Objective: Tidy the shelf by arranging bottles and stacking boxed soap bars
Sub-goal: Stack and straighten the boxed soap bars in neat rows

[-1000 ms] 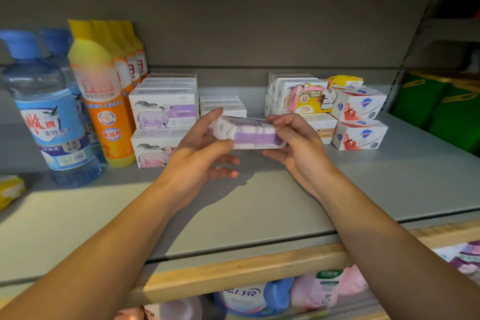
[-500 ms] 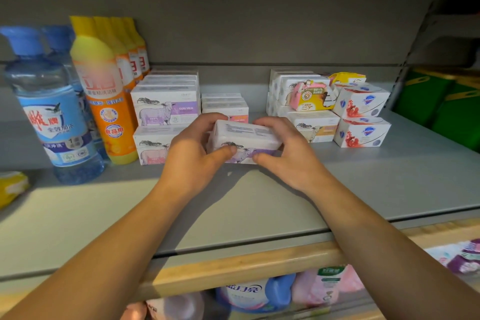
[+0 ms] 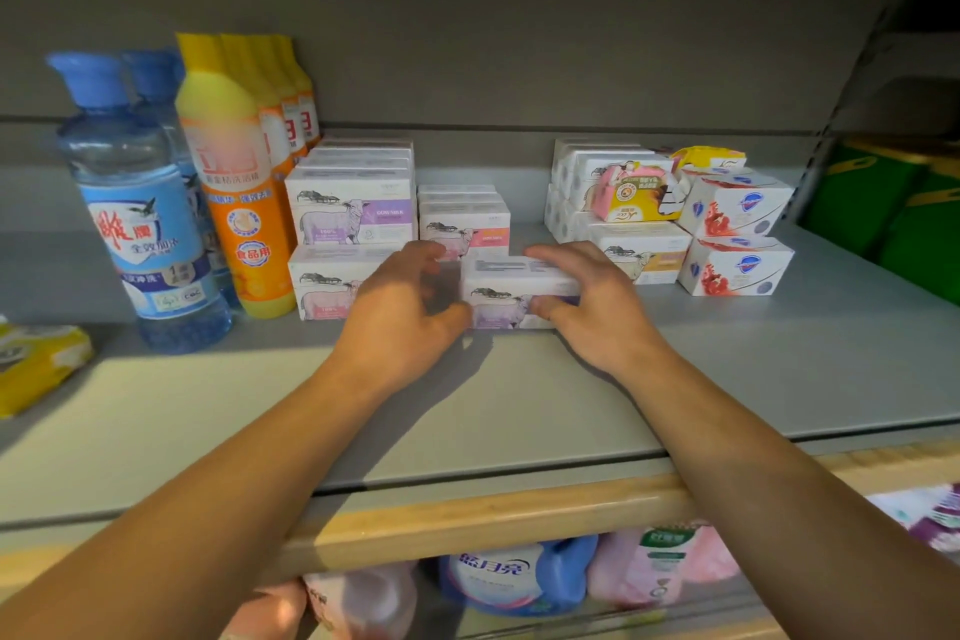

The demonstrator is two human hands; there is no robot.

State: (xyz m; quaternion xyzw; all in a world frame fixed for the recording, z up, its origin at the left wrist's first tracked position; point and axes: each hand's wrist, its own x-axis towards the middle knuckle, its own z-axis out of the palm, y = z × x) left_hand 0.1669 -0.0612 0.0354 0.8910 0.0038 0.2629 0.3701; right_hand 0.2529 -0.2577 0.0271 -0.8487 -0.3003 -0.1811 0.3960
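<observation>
Grey metal shelf (image 3: 727, 379) carries all the goods, and the purple sheep soap box (image 3: 511, 294) sits on it around the middle, standing on its long side with the sheep picture toward the front edge. The right hand (image 3: 597, 312) holds this box: the fingers lie curled over its top and the thumb presses on the front face. The left hand (image 3: 400, 322) is at the left end of the box with the fingers bent; I cannot tell if it really grips the box or only touches it.

Just behind the box stands a row of pink sheep soap boxes (image 3: 464, 224). To the left of it, a stack of two sheep soap boxes (image 3: 349, 244) is touching the orange detergent bottle (image 3: 234, 192), which leads a row of the same bottles going to the back wall. Blue-capped clear bottles (image 3: 137, 203) stand near the left edge. A yellow packet (image 3: 36, 364) lies at the left front corner, partly cut off.

On the right side, well apart from the hands, white soap boxes with red print (image 3: 735, 234) are stacked two high, beside a yellow sheep soap box (image 3: 641, 250) and a pink and yellow carton (image 3: 636, 192) on top of it.
</observation>
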